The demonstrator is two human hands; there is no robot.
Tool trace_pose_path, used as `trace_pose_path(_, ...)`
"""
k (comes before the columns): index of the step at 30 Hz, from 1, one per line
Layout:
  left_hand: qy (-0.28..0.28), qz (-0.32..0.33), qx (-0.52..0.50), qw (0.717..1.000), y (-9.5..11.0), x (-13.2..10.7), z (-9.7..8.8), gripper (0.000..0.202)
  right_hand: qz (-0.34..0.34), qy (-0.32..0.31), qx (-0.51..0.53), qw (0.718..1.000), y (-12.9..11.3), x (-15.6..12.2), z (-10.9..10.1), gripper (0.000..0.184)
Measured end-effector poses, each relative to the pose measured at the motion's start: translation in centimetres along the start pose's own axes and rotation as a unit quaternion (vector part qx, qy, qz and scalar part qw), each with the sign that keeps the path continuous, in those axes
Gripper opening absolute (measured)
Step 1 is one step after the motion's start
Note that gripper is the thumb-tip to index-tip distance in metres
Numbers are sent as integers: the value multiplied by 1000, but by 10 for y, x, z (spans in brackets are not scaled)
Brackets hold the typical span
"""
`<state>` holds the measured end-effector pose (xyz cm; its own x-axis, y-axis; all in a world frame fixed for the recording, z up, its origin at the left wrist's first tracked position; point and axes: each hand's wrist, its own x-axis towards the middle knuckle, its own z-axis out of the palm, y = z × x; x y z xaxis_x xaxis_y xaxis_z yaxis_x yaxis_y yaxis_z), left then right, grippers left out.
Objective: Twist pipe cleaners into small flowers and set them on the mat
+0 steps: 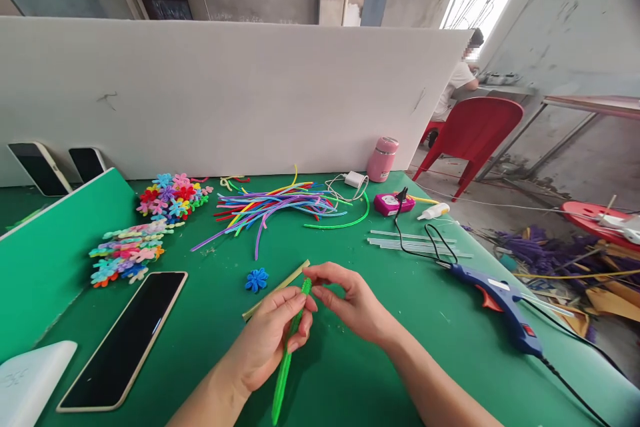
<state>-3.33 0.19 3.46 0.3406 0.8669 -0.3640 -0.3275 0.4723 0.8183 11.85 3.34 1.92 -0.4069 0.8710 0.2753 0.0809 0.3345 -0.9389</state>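
Holding green pipe cleaners (282,380) above the worktop (210,310): left hand (270,328) pinching near the top; right hand (353,297) narrowed at the tip, grip unclear. Best: firm left pinch, ends level, light right touch.

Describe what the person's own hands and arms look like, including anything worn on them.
The left hand and right hand are both bare, with no gloves. No ring, bracelet or watch shows, though some fingers are partly hidden. The left forearm and right forearm are uncovered up to the picture's lower edge, so no sleeves are visible.
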Motion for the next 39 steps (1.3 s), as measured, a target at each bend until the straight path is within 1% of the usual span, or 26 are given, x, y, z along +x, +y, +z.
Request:
trace_pose_path(1, -11, -13, -2, 1000, 2, -2, -1, 17, -32, -26, -65, 997, -5, 0, -3, 24)
trace_pose_path(3, -38, -44, 3, 998, 5, -8, -4, 18, -101, -63, -181, 976, -15, 0, -10, 21)
trace_pose_path(5, -61, -74, 12, 995, 8, -14, -6, 20, -158, -93, -269, 945, -24, -1, -14, 20)
trace_pose_path(8, -93, -108, 33, 989, 9, -21, -7, 22, -227, -137, -362, 894, -35, -7, -18, 20)
trace_pose_path(13, -130, -153, 86, 976, 6, -29, -7, 27, -317, -202, -447, 812, -47, -15, -19, 22)
trace_pose_path(16, -144, -169, 136, 966, 4, -31, -6, 31, -351, -242, -468, 774, -52, -17, -18, 22)
trace_pose_path(18, -146, -170, 185, 957, 6, -33, -4, 32, -360, -263, -474, 760, -54, -18, -18, 20)
trace_pose_path(20, -146, -160, 256, 942, 10, -35, 0, 30, -355, -275, -478, 755, -54, -19, -17, 18)
trace_pose_path(21, -148, -148, 301, 930, 13, -36, 3, 29, -347, -279, -478, 757, -54, -19, -16, 17)
trace_pose_path(23, -148, -101, 406, 896, 19, -39, 8, 26, -319, -281, -474, 771, -53, -20, -13, 16)
trace_pose_path(24, -142, -63, 461, 874, 21, -41, 10, 25, -299, -280, -468, 783, -53, -20, -12, 16)
trace_pose_path(25, -137, -17, 514, 847, 22, -42, 11, 24, -274, -278, -457, 799, -52, -21, -10, 15)
trace_pose_path(26, -134, 34, 565, 814, 22, -43, 12, 24, -241, -275, -440, 820, -52, -21, -9, 14)
trace_pose_path(27, -132, 85, 613, 775, 22, -43, 12, 25, -200, -270, -416, 845, -51, -21, -7, 13)
trace_pose_path(28, -129, 137, 658, 729, 20, -43, 11, 25, -149, -265, -379, 874, -50, -21, -5, 12)
trace_pose_path(29, -127, 187, 698, 680, 17, -43, 10, 25, -83, -262, -332, 902, -48, -21, -4, 11)
trace_pose_path(30, -121, 237, 732, 628, 14, -43, 8, 24, -4, -260, -272, 926, -46, -21, -3, 10)
trace_pose_path(31, -114, 286, 756, 578, 10, -42, 6, 24, 84, -258, -202, 941, -44, -20, -1, 9)
trace_pose_path(32, -108, 334, 772, 530, 7, -41, 4, 23, 169, -251, -128, 944, -41, -20, 0, 8)
trace_pose_path(33, -100, 376, 783, 486, 4, -41, 3, 23, 245, -240, -57, 938, -38, -19, 1, 9)
trace_pose_path(34, -90, 408, 791, 448, 2, -40, 2, 22, 301, -224, 1, 927, -36, -18, 2, 10)
trace_pose_path(35, -80, 429, 796, 418, 1, -38, 1, 22, 338, -209, 43, 917, -34, -16, 3, 11)
trace_pose_path(36, -70, 438, 801, 401, 0, -37, 0, 23, 356, -198, 66, 911, -32, -15, 3, 12)
trace_pose_path(37, -63, 435, 803, 402, 0, -36, 0, 24, 359, -193, 68, 911, -32, -14, 3, 12)
trace_pose_path(38, -61, 416, 803, 423, 1, -35, 1, 26, 351, -200, 53, 913, -33, -13, 3, 12)
trace_pose_path(39, -62, 383, 796, 465, 2, -34, 2, 27, 328, -211, 20, 921, -35, -12, 1, 12)
